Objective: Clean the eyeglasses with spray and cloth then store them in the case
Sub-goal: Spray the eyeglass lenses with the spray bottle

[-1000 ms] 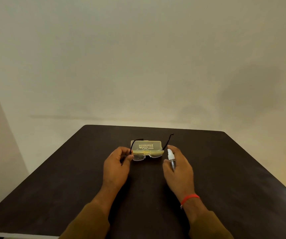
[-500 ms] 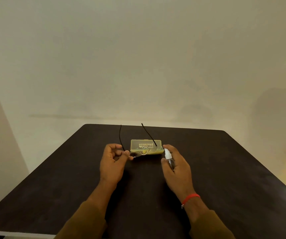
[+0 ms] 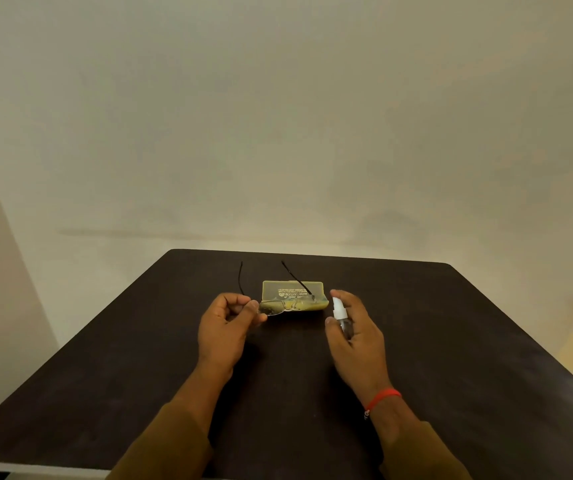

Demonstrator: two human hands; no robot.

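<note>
My left hand (image 3: 224, 325) pinches the left end of the clear-lensed eyeglasses (image 3: 273, 308), whose thin black temples point away from me, one crossing over the case. The yellowish translucent case (image 3: 292, 292) lies shut on the dark table (image 3: 451, 358) just behind the lenses. My right hand (image 3: 356, 336) holds a small clear spray bottle (image 3: 342, 317) with a white nozzle, upright, a little to the right of the glasses. No cloth is in sight.
The table ends at a far edge close to a pale wall (image 3: 278, 133). Bare dark tabletop lies left and right of my hands. A red thread band (image 3: 382, 398) circles my right wrist.
The glasses have tipped so the temples now point away from me and lie flatter, with the lenses lower. The spray bottle and right hand have barely shifted.
</note>
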